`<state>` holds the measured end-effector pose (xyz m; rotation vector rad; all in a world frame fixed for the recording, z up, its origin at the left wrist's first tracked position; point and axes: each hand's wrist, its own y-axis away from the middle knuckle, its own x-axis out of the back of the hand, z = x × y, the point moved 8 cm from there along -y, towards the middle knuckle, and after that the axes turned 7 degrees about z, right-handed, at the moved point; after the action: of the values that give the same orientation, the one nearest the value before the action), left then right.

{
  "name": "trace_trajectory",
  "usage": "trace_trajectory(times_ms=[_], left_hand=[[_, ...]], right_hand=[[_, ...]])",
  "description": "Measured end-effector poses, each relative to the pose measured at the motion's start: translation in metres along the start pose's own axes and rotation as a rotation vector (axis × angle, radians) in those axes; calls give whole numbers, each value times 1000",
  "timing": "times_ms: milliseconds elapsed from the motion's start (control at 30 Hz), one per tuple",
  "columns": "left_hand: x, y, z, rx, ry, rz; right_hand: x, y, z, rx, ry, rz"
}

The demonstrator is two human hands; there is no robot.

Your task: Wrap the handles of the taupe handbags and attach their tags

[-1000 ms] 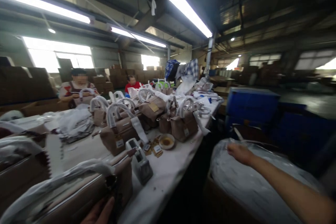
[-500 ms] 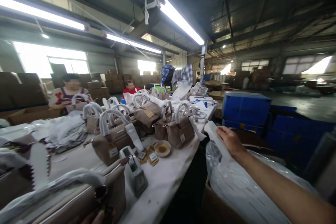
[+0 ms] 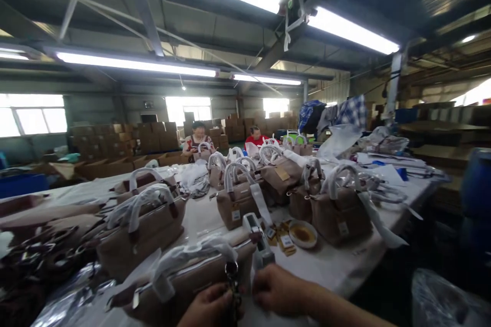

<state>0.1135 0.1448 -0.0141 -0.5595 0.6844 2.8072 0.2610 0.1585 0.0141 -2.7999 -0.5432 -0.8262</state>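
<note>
The nearest taupe handbag (image 3: 199,278) lies on the white-covered table, its handle (image 3: 192,255) wrapped in white material. At its right end, my left hand (image 3: 210,306) is closed on a dark metal clasp (image 3: 232,281) hanging from a ring. Just right of that clasp is my right hand (image 3: 278,288), its fingers curled in. What those fingers hold, if anything, is hidden. Behind my right hand stands a grey tape dispenser (image 3: 259,240). Past it are tan tags (image 3: 286,242) with white labels and a round white dish (image 3: 303,234) with a brownish middle.
Several more taupe handbags (image 3: 339,212) with wrapped handles crowd the table. Dark straps (image 3: 49,255) lie piled at the left. Clear plastic (image 3: 445,296) sits beyond the table's right edge. Two people, one at this bag (image 3: 202,152), are at the far side; stacked cartons (image 3: 157,135) stand behind.
My right hand has come from the plastic beside the table to the near handbag's clasp. The white sheet it held no longer shows clearly. The view has swung left.
</note>
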Motion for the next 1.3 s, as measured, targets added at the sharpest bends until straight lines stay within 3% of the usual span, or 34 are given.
trace_trajectory(times_ms=[100, 200, 333, 433, 567, 700, 800, 933, 1167, 1300], left_hand=[[-6, 12, 5, 6, 2, 1], [-7, 11, 11, -37, 27, 7], [1, 3, 10, -40, 62, 58], [5, -1, 7, -27, 49, 98], [2, -4, 6, -41, 39, 128], [-2, 0, 4, -39, 21, 182], [-2, 10, 4, -7, -8, 223], [1, 24, 8, 21, -114, 284], [1, 29, 9, 69, -125, 323], [-1, 28, 9, 77, -132, 340]], right_hand=[[23, -28, -30, 60, -64, 137], [37, -39, -37, 73, -205, 186], [44, -11, -5, -80, -894, 300], [30, 25, 15, -101, -1217, 256], [2, 43, 33, -174, -1068, 150], [-9, 20, 36, -208, -880, 198], [-17, 4, 29, -189, -959, 172], [-34, 6, 25, -245, -995, 55], [-45, 25, 49, -586, -1254, 152], [-48, 16, 40, -500, -1188, 105]])
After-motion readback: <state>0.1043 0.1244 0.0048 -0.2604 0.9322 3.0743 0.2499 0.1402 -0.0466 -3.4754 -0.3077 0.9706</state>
